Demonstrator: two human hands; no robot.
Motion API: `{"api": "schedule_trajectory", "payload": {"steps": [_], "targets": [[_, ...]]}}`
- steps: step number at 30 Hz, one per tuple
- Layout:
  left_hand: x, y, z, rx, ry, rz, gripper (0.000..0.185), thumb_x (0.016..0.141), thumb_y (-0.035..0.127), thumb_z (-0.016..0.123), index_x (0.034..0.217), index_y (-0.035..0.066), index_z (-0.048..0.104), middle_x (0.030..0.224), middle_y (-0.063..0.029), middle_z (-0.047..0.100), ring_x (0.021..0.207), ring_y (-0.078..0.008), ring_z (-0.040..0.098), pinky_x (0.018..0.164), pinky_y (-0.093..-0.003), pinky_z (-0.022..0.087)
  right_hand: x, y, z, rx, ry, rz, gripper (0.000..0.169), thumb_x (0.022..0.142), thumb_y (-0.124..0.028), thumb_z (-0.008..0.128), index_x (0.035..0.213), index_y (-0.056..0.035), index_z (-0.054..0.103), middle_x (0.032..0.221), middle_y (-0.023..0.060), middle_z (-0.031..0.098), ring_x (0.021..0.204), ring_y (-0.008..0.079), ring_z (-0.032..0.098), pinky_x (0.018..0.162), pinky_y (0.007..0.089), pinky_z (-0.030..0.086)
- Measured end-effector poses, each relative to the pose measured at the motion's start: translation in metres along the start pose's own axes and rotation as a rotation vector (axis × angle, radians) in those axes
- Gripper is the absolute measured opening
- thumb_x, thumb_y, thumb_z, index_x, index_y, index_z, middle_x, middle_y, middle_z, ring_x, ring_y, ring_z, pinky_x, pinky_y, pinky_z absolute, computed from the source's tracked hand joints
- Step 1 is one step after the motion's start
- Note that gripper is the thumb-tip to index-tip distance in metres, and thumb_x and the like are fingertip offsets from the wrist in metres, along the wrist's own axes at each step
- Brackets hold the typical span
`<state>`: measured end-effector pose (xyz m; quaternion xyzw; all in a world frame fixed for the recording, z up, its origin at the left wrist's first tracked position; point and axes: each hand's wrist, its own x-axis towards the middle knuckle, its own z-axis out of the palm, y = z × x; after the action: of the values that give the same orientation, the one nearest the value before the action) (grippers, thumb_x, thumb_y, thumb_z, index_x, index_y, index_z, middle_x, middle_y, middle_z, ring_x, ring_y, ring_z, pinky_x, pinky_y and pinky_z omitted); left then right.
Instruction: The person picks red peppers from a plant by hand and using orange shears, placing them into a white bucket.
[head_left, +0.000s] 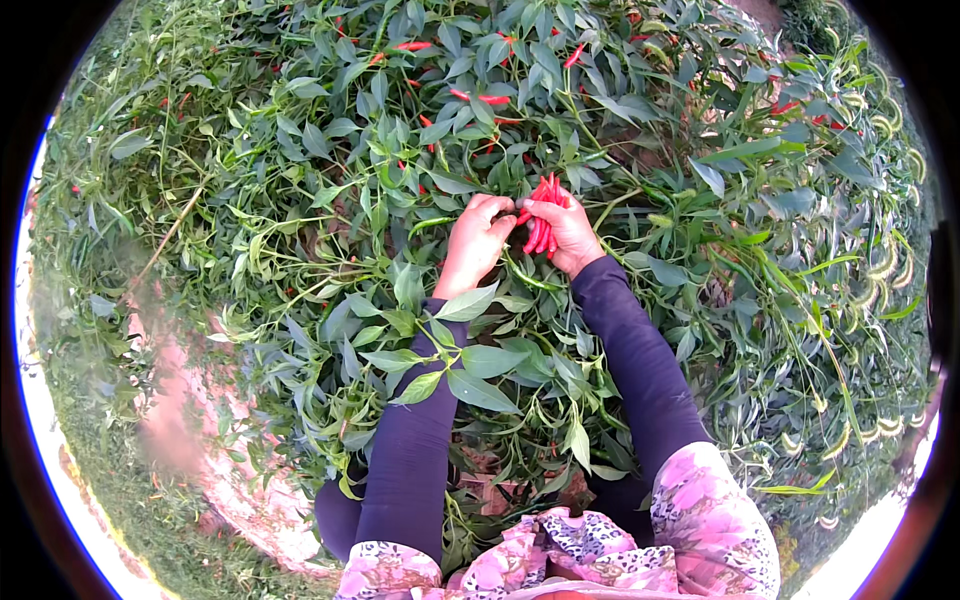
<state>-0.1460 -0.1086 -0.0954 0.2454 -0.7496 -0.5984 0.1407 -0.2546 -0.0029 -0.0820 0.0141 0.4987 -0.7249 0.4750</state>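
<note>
A bunch of slim red chili peppers (541, 234) is held in my right hand (576, 238), their tips and ends sticking out past the thumb and fingers. Close beside it on the left, my left hand (474, 238) has its thumb and fingers bent inward, the fingertips almost meeting those of the right. Whether something small is pinched there is too hard to see. Both hands are among the leaves of chili pepper plants (420, 262). A green chili (531, 279) hangs just below the hands, and another green chili (432, 223) is left of my left hand.
More red chilies (480, 97) show among the leaves farther off. A leafy sprig (450, 360) crosses over my left forearm. Grass with bristly seed heads (885, 262) grows at the right. Bare pinkish soil (225, 465) lies at lower left, and a dry stick (174, 229) leans in the foliage.
</note>
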Motion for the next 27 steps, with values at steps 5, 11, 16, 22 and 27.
{"api": "schedule_trajectory", "payload": {"steps": [5,11,16,22,27], "targets": [[0.005,-0.015,0.007,-0.2,-0.067,-0.098,0.03,0.075,-0.001,0.055,0.105,-0.002,0.056,0.099,-0.008,0.055,0.085,-0.0155,0.054,0.076,-0.0249,0.042,-0.005,-0.003,-0.001,0.077,-0.009,0.023,0.014,0.077,-0.006,0.062,0.087,-0.0065,0.052,0.074,0.0042,0.059,0.056,0.0116,0.054,0.052,0.0241,0.045],[0.01,-0.008,0.017,0.018,-0.114,0.088,0.033,0.073,-0.004,0.051,0.104,0.005,0.059,0.095,-0.0115,0.061,0.083,-0.0241,0.06,0.075,-0.0291,0.045,-0.005,-0.002,-0.009,0.086,-0.089,0.055,0.013,0.078,-0.007,0.061,0.088,-0.0068,0.052,0.076,0.0047,0.06,0.058,0.011,0.054,0.053,0.0239,0.046],[0.009,-0.016,0.016,0.063,-0.139,0.005,0.024,0.078,-0.002,0.05,0.1,0.003,0.059,0.081,-0.0089,0.061,0.075,-0.0164,0.055,0.071,-0.0265,0.044,-0.007,-0.006,-0.003,0.095,-0.066,0.025,0.011,0.079,-0.007,0.06,0.088,-0.0065,0.053,0.079,0.0057,0.062,0.059,0.0107,0.055,0.054,0.0235,0.046],[0.005,-0.017,0.017,0.074,-0.104,-0.03,0.018,0.082,0.003,0.05,0.098,0.001,0.058,0.078,-0.0066,0.061,0.073,-0.0101,0.053,0.07,-0.0256,0.043,-0.006,-0.008,-0.001,0.087,-0.054,-0.013,0.013,0.08,-0.006,0.06,0.09,-0.0058,0.053,0.078,0.0056,0.061,0.059,0.0112,0.055,0.054,0.024,0.046],[0.007,-0.015,0.017,-0.281,-0.009,-0.207,0.016,0.086,0.01,0.051,0.094,-0.002,0.059,0.08,-0.0013,0.059,0.073,-0.0086,0.049,0.069,-0.024,0.041,-0.014,-0.006,0.009,-0.019,-0.091,-0.078,0.016,0.078,-0.006,0.063,0.091,-0.0049,0.052,0.076,0.0045,0.06,0.058,0.0116,0.056,0.052,0.0245,0.046]]}}
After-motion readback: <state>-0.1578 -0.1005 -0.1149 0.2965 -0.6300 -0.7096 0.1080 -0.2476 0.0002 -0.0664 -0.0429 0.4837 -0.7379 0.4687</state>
